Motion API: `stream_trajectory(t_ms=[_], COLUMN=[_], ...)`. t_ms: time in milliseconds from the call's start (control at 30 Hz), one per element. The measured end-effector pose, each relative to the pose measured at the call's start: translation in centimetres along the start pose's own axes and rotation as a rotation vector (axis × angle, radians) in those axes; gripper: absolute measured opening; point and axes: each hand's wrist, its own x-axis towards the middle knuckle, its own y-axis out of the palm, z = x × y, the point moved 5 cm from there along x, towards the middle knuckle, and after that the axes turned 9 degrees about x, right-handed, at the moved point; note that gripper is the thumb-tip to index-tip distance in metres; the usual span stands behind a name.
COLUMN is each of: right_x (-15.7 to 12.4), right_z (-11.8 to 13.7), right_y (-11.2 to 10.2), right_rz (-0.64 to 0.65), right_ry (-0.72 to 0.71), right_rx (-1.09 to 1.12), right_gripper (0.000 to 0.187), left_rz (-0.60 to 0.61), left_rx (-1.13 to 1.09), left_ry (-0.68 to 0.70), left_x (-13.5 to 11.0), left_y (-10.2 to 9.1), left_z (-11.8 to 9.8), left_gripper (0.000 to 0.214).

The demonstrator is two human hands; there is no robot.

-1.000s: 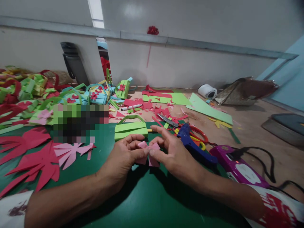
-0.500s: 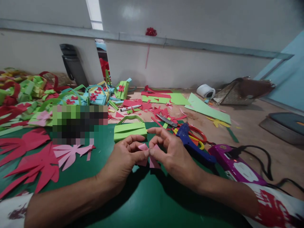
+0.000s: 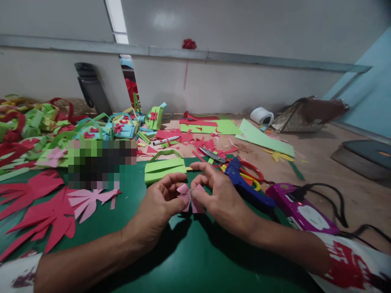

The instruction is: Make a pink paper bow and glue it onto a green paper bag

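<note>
A small pink paper flower (image 3: 189, 198) is pinched between both my hands just above a dark green sheet (image 3: 189, 260). My left hand (image 3: 160, 203) grips its left side with thumb and forefinger. My right hand (image 3: 218, 197) pinches its right side, the other fingers curled. Right behind my hands lies a light green paper basket (image 3: 165, 167) with a handle.
A blue glue gun (image 3: 244, 185), red and yellow scissors (image 3: 247, 171) and a purple device (image 3: 301, 207) with a black cable lie to the right. Red and pink cut-outs (image 3: 45, 207) lie left. Paper baskets (image 3: 91, 128), a marker (image 3: 166, 140), green sheets (image 3: 262, 138) and a tape roll (image 3: 261, 116) are farther back.
My hands have drawn closer together on the pink flower, and my right fingers have curled in from their stretched-out pose. The view has shifted slightly.
</note>
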Motion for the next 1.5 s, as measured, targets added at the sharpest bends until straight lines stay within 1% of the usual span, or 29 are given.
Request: stream_trajectory(t_ms=[233, 433, 567, 633, 800, 933, 1133, 1333, 1500], right_x=[0.0, -0.2, -0.3, -0.3, -0.2, -0.2, -0.2, -0.1, -0.1], right_z=[-0.2, 0.0, -0.2, -0.3, -0.4, -0.4, -0.7, -1.1, -1.1], right_y=[0.3, 0.2, 0.3, 0.3, 0.4, 0.2, 0.2, 0.2, 0.0], right_rz=[0.037, 0.041, 0.047, 0.039, 0.020, -0.009, -0.008, 0.024, -0.006], right_ry=[0.018, 0.008, 0.042, 0.050, 0.072, 0.073, 0.085, 0.066, 0.047], right_rx=[-0.021, -0.013, -0.042, -0.032, 0.072, 0.071, 0.087, 0.069, 0.033], right_gripper=[0.043, 0.046, 0.054, 0.053, 0.053, 0.052, 0.054, 0.051, 0.050], left_rz=[-0.046, -0.075, -0.068, -0.060, -0.012, 0.009, -0.032, -0.029, -0.015], left_rx=[0.107, 0.069, 0.072, 0.078, 0.035, 0.039, 0.047, 0.037, 0.039], left_ry=[0.001, 0.015, 0.023, 0.021, 0.035, 0.050, -0.001, -0.017, -0.008], left_x=[0.1, 0.1, 0.2, 0.3, 0.4, 0.4, 0.5, 0.5, 0.5], left_y=[0.0, -0.2, -0.2, -0.2, -0.2, -0.1, -0.1, -0.2, -0.2], left_z=[-0.3, -0.4, -0.2, -0.2, -0.1, -0.1, 0.0, 0.1, 0.0], left_gripper=[0.046, 0.045, 0.044, 0.045, 0.052, 0.055, 0.057, 0.054, 0.049])
